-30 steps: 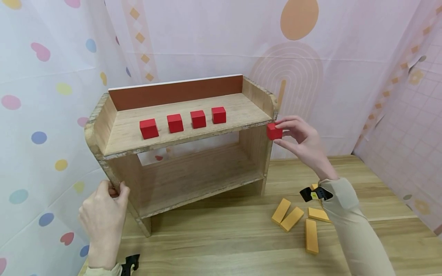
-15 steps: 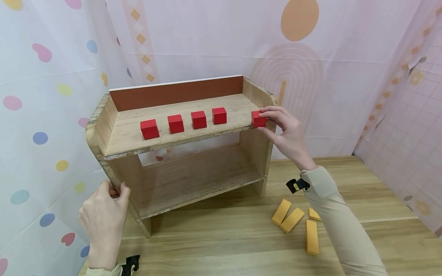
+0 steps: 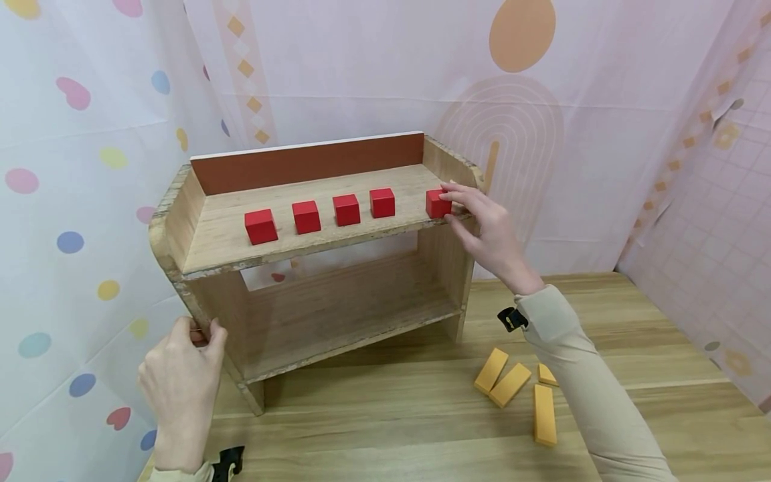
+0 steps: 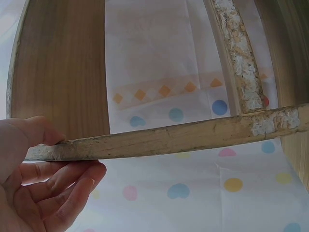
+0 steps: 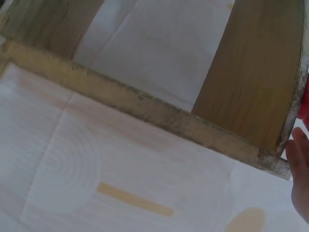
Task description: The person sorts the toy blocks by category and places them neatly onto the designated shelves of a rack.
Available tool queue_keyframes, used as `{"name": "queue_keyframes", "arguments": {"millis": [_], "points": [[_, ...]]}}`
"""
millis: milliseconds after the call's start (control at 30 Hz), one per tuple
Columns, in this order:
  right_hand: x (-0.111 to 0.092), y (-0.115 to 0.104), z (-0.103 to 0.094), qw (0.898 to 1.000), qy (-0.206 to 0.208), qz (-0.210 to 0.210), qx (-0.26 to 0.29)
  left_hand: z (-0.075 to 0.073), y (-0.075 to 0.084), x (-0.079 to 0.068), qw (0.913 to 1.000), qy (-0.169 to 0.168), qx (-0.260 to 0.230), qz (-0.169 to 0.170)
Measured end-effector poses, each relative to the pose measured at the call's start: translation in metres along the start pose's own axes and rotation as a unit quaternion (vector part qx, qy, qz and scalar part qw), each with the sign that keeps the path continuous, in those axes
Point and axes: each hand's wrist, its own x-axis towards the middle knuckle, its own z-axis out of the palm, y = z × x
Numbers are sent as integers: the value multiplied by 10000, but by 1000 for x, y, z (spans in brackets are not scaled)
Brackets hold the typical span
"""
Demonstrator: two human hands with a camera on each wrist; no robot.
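A small two-tier wooden shelf (image 3: 337,181) stands on the table, its upper board bearing several red cubes in a row along the front. My right hand (image 3: 490,224) pinches the rightmost red cube (image 3: 436,205) near the board's right end, fingertips on its top right and thumb low by the front edge. In the right wrist view only part of that red cube (image 5: 304,104) shows, beside the fingertips. My left hand (image 3: 183,375) grips the shelf's left side panel; the left wrist view has the thumb and fingers on opposite sides of the panel edge (image 4: 159,141).
Several yellow blocks (image 3: 544,415) lie on the wood-grain table (image 3: 385,415) right of the shelf, partly behind the right sleeve. Patterned cloth (image 3: 361,73) hangs behind and on both sides. A brown back rail (image 3: 313,164) and raised side panels border the upper board.
My right hand has brought the red cube leftward and up from beside the shelf's right end, over the upper board's right part. The left hand has stayed on the side panel.
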Motion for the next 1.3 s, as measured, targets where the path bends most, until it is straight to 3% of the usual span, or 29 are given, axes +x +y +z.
{"name": "queue_keyframes", "arguments": {"millis": [233,400,767,1300], "points": [[-2,-5,-1,9940,-60,-657,-873,0,0,0,10000,32,-39,-4],[0,-10,1,9874,-260,-708,-1391,-1,0,-1,10000,40,-15,22],[3,-13,8,9903,-666,-346,-1169,0,0,-1,10000,-20,7,-3],[5,-13,11,9871,-982,-189,-1250,0,0,0,9999,75,-59,72]]}}
